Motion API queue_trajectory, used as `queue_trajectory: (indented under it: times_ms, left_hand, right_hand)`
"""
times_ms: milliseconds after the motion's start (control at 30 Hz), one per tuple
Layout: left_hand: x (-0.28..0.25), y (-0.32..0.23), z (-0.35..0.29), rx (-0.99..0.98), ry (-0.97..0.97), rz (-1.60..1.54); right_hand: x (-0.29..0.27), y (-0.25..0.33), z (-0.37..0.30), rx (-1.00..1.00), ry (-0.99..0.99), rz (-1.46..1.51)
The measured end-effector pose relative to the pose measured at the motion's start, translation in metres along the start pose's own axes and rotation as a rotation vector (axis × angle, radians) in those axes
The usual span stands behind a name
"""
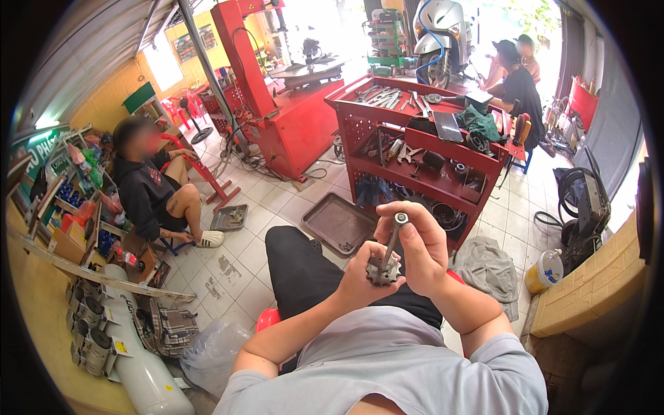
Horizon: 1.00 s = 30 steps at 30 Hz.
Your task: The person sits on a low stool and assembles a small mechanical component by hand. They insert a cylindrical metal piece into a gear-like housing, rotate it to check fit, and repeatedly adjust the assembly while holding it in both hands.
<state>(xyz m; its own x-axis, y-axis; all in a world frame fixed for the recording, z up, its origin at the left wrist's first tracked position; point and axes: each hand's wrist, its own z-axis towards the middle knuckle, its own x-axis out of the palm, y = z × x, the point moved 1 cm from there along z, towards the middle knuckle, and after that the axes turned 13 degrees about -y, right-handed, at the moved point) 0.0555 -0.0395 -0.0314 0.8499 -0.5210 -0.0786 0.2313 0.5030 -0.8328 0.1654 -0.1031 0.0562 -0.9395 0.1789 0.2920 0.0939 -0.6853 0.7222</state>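
In front of my lap, my left hand (360, 277) is wrapped round a small dark metal part with a toothed rim (382, 273), like a gear or sprocket. Just above it, my right hand (423, 252) grips a slim metal rod with a round, socket-like end (400, 219). The rod slants, its round end raised, and its lower end meets the toothed part. Whether it sits in the part or only touches it, I cannot tell. My fingers cover much of both pieces.
A red tool cart (415, 155) with wrenches and a phone stands ahead. A metal tray (332, 225) lies on the tiles, and a grey cloth (487, 270) is at right. One person (149, 180) sits at left; others sit at far right. A white cylinder (142, 353) lies lower left.
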Motion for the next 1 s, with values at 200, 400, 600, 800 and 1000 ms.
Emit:
queue_trajectory:
  times_ms: [200, 400, 600, 800, 1000]
  left_hand:
    - [-0.002, 0.002, 0.001, 0.014, 0.019, 0.059]
    - [0.001, -0.003, 0.002, 0.033, -0.01, 0.025]
    - [0.0, 0.001, 0.0, 0.001, 0.015, 0.036]
    - [-0.001, -0.007, 0.003, 0.017, 0.005, 0.069]
    - [-0.003, -0.008, 0.002, 0.028, 0.015, 0.039]
  right_hand:
    - [0.004, -0.013, -0.002, -0.158, -0.113, -0.022]
    - [0.007, 0.001, -0.001, -0.009, -0.097, 0.034]
    - [0.005, -0.002, -0.002, -0.023, -0.099, 0.005]
    - [0.004, -0.006, 0.0, -0.127, -0.084, 0.018]
    - [0.003, -0.001, 0.0, 0.012, -0.063, -0.03]
